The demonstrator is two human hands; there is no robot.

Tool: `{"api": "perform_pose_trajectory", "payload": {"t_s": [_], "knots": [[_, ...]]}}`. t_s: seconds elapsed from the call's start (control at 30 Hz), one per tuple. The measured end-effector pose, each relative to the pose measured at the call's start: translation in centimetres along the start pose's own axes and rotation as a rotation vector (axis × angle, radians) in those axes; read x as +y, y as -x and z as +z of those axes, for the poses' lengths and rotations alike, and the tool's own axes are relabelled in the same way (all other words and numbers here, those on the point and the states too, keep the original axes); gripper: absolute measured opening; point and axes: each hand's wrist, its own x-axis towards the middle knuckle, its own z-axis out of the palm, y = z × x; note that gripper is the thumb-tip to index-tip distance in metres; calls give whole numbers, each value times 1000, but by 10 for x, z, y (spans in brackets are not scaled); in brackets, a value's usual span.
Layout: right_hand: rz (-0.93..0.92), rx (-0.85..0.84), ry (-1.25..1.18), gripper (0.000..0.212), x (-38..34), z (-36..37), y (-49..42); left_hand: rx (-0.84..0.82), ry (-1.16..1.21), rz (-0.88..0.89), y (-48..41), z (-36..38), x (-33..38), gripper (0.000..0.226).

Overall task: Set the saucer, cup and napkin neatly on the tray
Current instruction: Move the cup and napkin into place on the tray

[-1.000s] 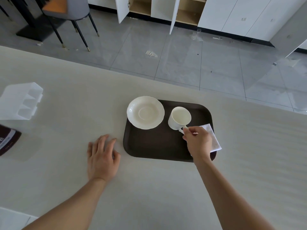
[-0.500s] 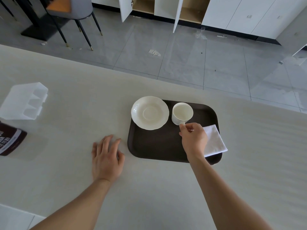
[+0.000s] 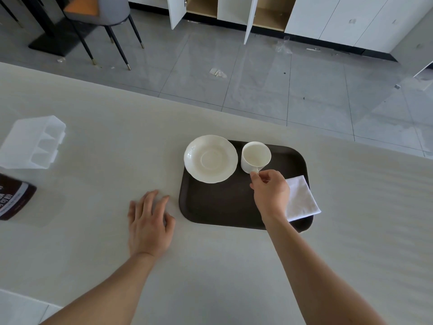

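Observation:
A dark brown tray (image 3: 218, 207) lies on the pale counter. A white saucer (image 3: 210, 158) sits on its far left corner, with its rim overhanging the tray's edge. To the right of the saucer stands a white cup (image 3: 255, 156), upright and empty. My right hand (image 3: 270, 193) pinches the cup's handle at the near side. A folded white napkin (image 3: 302, 199) lies on the tray's right part, partly under my hand and poking over the right edge. My left hand (image 3: 148, 221) rests flat on the counter just left of the tray, fingers apart.
A clear plastic compartment box (image 3: 32, 143) lies at the counter's left. A dark brown labelled container (image 3: 14, 199) sits near it at the left edge. Beyond the counter's far edge are grey floor tiles, a chair (image 3: 103, 22) and open white cabinets (image 3: 234, 10).
The cup has shifted slightly away from me toward the tray's far edge, still held by its handle. My left hand stays flat on the counter.

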Motion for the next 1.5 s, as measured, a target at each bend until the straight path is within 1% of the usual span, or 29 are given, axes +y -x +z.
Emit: {"api": "perform_pose_trajectory", "payload": {"t_s": [0.9,1.1,1.27,1.33,1.4,1.5], "knots": [[-4,-24,24,19,2,-2,-1,-15,-2,-1,0,-2,1,45],[11,-65,-20,18,-1,-7,3,-18,-1,-7,0,-6,3,45],[-8,-123,-2,22,3,-33,10,-17,6,-13,0,-7,4,45],[-10,-102,13,17,11,-50,13,-20,12,-15,1,-7,5,45],[-23,-61,87,10,20,-68,14,-20,14,-12,1,-8,5,45],[-42,-15,201,12,35,-89,11,-21,17,-14,1,-8,4,45]]}}
